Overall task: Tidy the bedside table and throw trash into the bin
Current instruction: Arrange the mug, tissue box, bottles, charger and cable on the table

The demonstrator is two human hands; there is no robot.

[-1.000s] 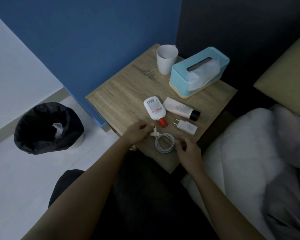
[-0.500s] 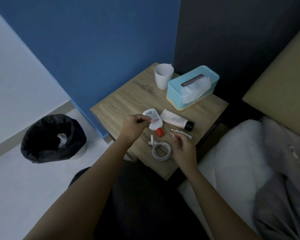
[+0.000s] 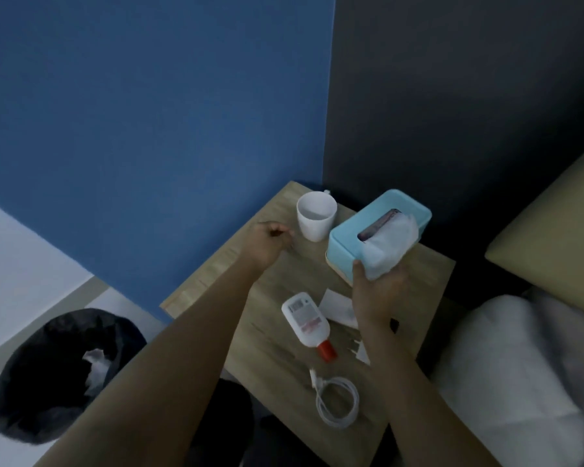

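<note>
Dim, bluish indoor light, soft motion blur, wide-angle edge distortion.

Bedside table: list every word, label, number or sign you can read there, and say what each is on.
No text can be read.
White bottle with the red cap: a barcode-like patch and red print on its label, too blurred to read.
White tube: no print discernible.
Mug, tissue box, cable: no markings visible.

My bedside table is matt, grainy wood. The tissue box looks smooth plastic with soft paper tissue under my right hand; the mug is glossy.
</note>
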